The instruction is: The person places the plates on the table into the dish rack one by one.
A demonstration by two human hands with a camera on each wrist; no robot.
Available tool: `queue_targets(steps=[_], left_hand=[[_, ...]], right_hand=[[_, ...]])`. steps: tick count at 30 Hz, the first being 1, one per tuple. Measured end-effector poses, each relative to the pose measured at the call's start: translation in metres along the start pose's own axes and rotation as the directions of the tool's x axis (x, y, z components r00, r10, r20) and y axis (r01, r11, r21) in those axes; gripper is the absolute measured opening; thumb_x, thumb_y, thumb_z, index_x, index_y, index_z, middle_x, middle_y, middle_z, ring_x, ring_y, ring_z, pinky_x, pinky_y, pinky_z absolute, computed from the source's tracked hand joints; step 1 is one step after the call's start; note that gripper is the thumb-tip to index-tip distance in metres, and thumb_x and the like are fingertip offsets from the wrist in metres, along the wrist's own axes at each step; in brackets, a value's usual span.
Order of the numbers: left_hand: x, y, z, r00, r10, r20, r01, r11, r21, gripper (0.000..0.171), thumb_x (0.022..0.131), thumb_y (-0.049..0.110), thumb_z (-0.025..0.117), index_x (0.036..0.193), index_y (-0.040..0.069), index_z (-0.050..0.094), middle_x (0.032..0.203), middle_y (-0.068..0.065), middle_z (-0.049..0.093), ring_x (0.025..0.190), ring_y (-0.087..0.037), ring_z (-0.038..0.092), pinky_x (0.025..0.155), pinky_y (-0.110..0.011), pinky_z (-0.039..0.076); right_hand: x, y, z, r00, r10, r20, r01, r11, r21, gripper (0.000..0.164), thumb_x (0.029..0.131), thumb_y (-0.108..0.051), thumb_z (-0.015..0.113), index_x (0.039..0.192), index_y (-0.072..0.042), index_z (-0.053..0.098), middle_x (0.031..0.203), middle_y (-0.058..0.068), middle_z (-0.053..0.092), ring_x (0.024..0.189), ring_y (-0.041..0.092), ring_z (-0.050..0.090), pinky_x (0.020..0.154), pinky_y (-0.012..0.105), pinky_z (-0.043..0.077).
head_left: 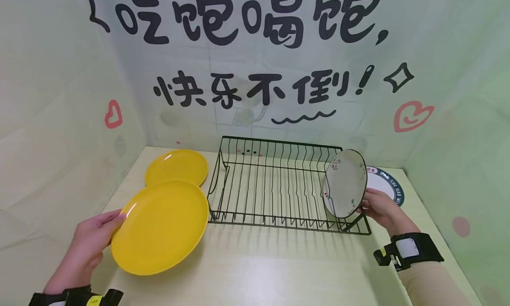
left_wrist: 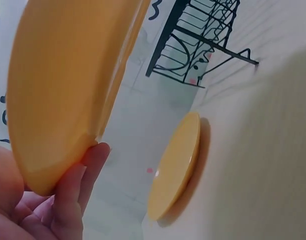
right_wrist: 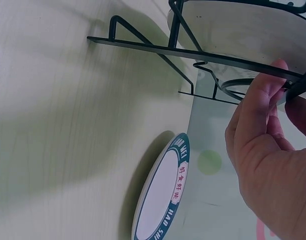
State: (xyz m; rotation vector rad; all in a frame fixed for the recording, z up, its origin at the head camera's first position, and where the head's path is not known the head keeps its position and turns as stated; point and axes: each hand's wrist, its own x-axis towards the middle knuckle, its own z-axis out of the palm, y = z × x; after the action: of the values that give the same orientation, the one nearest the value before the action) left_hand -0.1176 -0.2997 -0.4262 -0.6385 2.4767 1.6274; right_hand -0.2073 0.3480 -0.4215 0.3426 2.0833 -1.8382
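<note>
My left hand (head_left: 95, 230) pinches the left rim of a yellow plate (head_left: 161, 228), thumb on its upper face and fingers beneath, as the left wrist view shows. That plate is held tilted above the table and overlaps a second yellow plate (head_left: 177, 166) lying behind it. At the other side, my right hand (head_left: 382, 206) holds the right edge of a white plate (head_left: 344, 184) with a dark rim and small flower prints. This one stands upright in the right end of a black wire dish rack (head_left: 275, 186). Rack wires partly cover the fingers in the right wrist view.
A white plate with a blue lettered rim (head_left: 394, 191) lies on the table (head_left: 255, 266) behind my right hand, partly hidden. Cloth walls close off the back and both sides, the back cloth (head_left: 255, 58) printed with large black characters.
</note>
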Motion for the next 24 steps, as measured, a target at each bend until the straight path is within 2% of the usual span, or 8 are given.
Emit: queue_targets(steps=[5,8,13,17,24], left_hand=[[-0.004,0.013,0.012,0.999,0.032,0.014,-0.032,0.999,0.007,0.068,0.094,0.043,0.052,0.14,-0.006,0.039,0.09,0.013,0.064,0.073,-0.003,0.061,0.068,-0.019,0.054],[-0.006,0.021,0.02,0.997,0.072,0.022,-0.072,0.997,0.0,0.065,0.095,0.041,0.051,0.139,-0.006,0.041,0.092,0.011,0.066,0.073,-0.002,0.062,0.068,-0.019,0.054],[-0.008,0.031,0.036,0.99,0.142,0.021,-0.142,0.99,-0.012,0.059,0.096,0.037,0.051,0.136,-0.006,0.045,0.105,-0.004,0.068,0.075,-0.001,0.063,0.07,-0.019,0.054],[-0.009,0.038,0.048,0.988,0.152,0.027,-0.151,0.988,-0.016,0.058,0.096,0.037,0.052,0.135,-0.005,0.047,0.113,-0.014,0.066,0.076,-0.003,0.064,0.071,-0.019,0.054],[-0.01,0.051,0.068,0.987,0.153,0.049,-0.151,0.988,-0.04,0.054,0.096,0.034,0.053,0.135,-0.004,0.048,0.12,-0.022,0.06,0.079,-0.007,0.064,0.072,-0.019,0.054]], right_hand=[[0.0,-0.001,0.001,1.0,0.002,-0.002,-0.002,1.0,-0.001,0.018,0.101,-0.02,0.043,0.107,-0.016,0.058,0.085,-0.004,0.06,0.079,0.011,0.055,0.073,0.026,0.052],[0.0,-0.001,0.0,1.0,0.0,0.001,0.0,1.0,-0.006,0.018,0.101,-0.02,0.042,0.108,-0.015,0.058,0.085,-0.004,0.059,0.08,0.012,0.054,0.074,0.027,0.052],[0.0,0.0,0.0,1.0,-0.007,0.004,0.007,1.0,-0.012,0.019,0.101,-0.019,0.04,0.109,-0.014,0.057,0.085,-0.003,0.058,0.08,0.012,0.054,0.075,0.028,0.051],[0.0,0.0,0.001,1.0,-0.008,0.01,0.008,1.0,-0.002,0.018,0.101,-0.019,0.041,0.106,-0.014,0.058,0.084,-0.003,0.058,0.079,0.012,0.054,0.073,0.027,0.051],[-0.001,0.0,0.0,1.0,-0.008,0.011,0.008,1.0,-0.002,0.018,0.101,-0.019,0.04,0.103,-0.016,0.058,0.083,-0.003,0.057,0.079,0.012,0.053,0.071,0.026,0.051]])
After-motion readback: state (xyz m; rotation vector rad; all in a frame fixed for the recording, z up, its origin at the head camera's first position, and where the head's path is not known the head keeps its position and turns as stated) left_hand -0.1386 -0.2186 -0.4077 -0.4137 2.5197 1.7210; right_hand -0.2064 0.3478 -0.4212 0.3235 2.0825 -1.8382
